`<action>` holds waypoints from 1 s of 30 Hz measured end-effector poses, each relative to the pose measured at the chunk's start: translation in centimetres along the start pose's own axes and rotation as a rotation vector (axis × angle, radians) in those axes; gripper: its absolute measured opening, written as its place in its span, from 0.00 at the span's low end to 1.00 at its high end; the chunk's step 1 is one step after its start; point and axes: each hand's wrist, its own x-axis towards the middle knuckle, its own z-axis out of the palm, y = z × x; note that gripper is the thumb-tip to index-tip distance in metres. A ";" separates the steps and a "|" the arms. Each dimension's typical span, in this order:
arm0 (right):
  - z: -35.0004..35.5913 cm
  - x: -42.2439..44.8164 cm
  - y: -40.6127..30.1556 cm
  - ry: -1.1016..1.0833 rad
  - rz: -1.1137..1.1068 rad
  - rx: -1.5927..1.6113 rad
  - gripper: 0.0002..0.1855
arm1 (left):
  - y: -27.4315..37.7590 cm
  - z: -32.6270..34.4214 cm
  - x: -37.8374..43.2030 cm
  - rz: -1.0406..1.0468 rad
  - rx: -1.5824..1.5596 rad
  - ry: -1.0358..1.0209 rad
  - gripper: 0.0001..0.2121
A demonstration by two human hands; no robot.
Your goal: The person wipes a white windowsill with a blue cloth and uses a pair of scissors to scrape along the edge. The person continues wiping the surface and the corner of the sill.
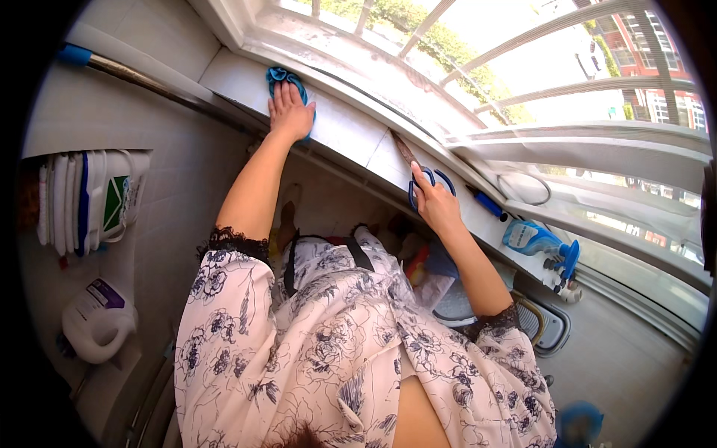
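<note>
My left hand (291,113) presses a crumpled blue cloth (279,74) onto the white tiled windowsill (341,126), fingers stretched over it. Farther right along the sill, my right hand (438,203) holds a pair of scissors (404,150) by its dark blue handles. The scissors' brown, rusty-looking blades point toward the window frame, and my index finger lies near the pivot. Beyond that hand, a slim tool with a blue handle (489,205) rests on the sill. A blue spray bottle (532,238) lies on its side beyond it.
Window bars (425,28) rise behind the sill. A metal pole (151,81) with a blue end runs along the left wall. White packages (120,196) and a white plastic jug (99,325) are at left. Small dark and white objects (560,277) sit past the spray bottle.
</note>
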 end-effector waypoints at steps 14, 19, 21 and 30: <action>0.1 -0.8 -2.5 -0.075 0.162 0.075 0.29 | 0.5 -0.6 0.1 -0.041 0.029 -0.078 0.37; -0.1 -1.4 -2.5 -0.084 0.189 0.041 0.29 | 0.5 -0.4 0.0 -0.025 0.012 -0.042 0.37; -0.1 -0.7 -2.6 -0.069 0.179 0.047 0.29 | 0.4 -0.2 0.2 -0.015 0.008 -0.032 0.37; -0.4 -1.9 -0.2 -0.050 0.116 -0.018 0.30 | 0.6 -0.7 0.0 -0.037 0.014 -0.069 0.37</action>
